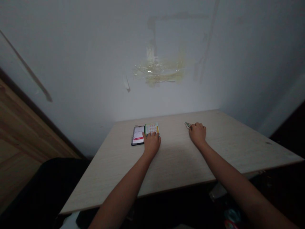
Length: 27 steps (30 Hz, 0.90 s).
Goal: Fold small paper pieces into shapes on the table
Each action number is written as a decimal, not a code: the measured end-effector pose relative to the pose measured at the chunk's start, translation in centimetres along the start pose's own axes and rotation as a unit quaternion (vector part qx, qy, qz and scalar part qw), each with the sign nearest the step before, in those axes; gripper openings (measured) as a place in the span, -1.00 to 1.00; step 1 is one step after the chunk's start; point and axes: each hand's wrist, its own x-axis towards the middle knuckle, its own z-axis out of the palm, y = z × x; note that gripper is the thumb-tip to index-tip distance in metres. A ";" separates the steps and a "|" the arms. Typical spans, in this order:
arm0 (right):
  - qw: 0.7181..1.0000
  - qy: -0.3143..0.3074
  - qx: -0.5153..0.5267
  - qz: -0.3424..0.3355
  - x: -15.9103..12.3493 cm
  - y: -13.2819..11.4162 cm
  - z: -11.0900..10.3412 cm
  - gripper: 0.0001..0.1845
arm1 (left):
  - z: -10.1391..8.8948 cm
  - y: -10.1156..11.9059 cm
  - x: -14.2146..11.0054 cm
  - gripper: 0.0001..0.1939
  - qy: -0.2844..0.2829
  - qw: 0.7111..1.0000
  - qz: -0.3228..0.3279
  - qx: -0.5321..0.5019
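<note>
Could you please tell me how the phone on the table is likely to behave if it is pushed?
The phone lies flat on the table, so it would probably slide rather than tip or roll. Its thin slab shape suggests it is stiff. The lit screen looks smooth, so it may feel slippery.

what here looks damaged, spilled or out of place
The wall looks damaged: wrinkled, yellowed tape clings above the table, a pale flap seems to peel to its left, and dark marks streak the surface. No spill is visible.
</note>
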 end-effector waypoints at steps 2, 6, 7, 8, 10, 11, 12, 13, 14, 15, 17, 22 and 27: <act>1.000 0.000 0.005 0.001 0.0 0.0 -0.1 -0.75 | 0.1 -0.1 0.0 -0.66 0.002 1.000 0.001 -0.001; 1.000 0.019 0.015 -0.009 -0.1 -0.2 -0.3 -0.76 | 0.1 -0.2 0.1 -0.69 -0.004 1.000 0.001 -0.009; 0.999 0.027 0.018 -0.013 -0.2 -0.3 -0.4 -0.75 | 0.1 -0.3 0.1 -0.70 -0.006 1.000 0.002 -0.010; 0.999 0.034 0.022 -0.019 -0.2 -0.4 -0.4 -0.74 | 0.1 -0.3 0.2 -0.71 -0.009 1.000 0.001 -0.011; 0.997 0.042 0.044 -0.046 -0.2 -0.6 -0.3 -0.74 | 0.0 -0.3 0.2 -0.71 -0.011 1.000 0.000 -0.010; 0.995 0.041 0.064 -0.067 -0.2 -0.8 -0.1 -0.74 | 0.0 -0.3 0.3 -0.72 -0.012 1.000 -0.001 -0.011; 0.990 0.031 0.094 -0.098 -0.2 -1.0 0.1 -0.74 | -0.1 -0.3 0.3 -0.72 -0.014 1.000 -0.003 -0.012; 0.982 0.021 0.133 -0.131 -0.3 -1.2 0.4 -0.74 | -0.1 -0.3 0.3 -0.72 -0.015 1.000 -0.004 -0.014; 0.969 0.004 0.179 -0.168 -0.4 -1.5 0.7 -0.73 | -0.1 -0.3 0.3 -0.72 -0.016 1.000 -0.005 -0.016; 0.952 -0.020 0.222 -0.210 -0.5 -1.8 1.1 -0.73 | -0.2 -0.3 0.3 -0.72 -0.016 1.000 -0.005 -0.018; 0.936 -0.045 0.244 -0.249 -0.8 -2.5 1.8 -0.72 | -0.2 -0.3 0.3 -0.73 -0.013 1.000 -0.005 -0.023; 0.896 -0.138 0.294 -0.303 -1.3 -3.4 3.0 -0.66 | -0.2 -0.2 0.4 -0.73 -0.004 1.000 -0.009 -0.030; 0.888 -0.149 0.322 -0.293 -1.0 -3.1 3.2 -0.67 | -0.4 -0.3 0.8 -0.70 -0.001 1.000 -0.018 -0.015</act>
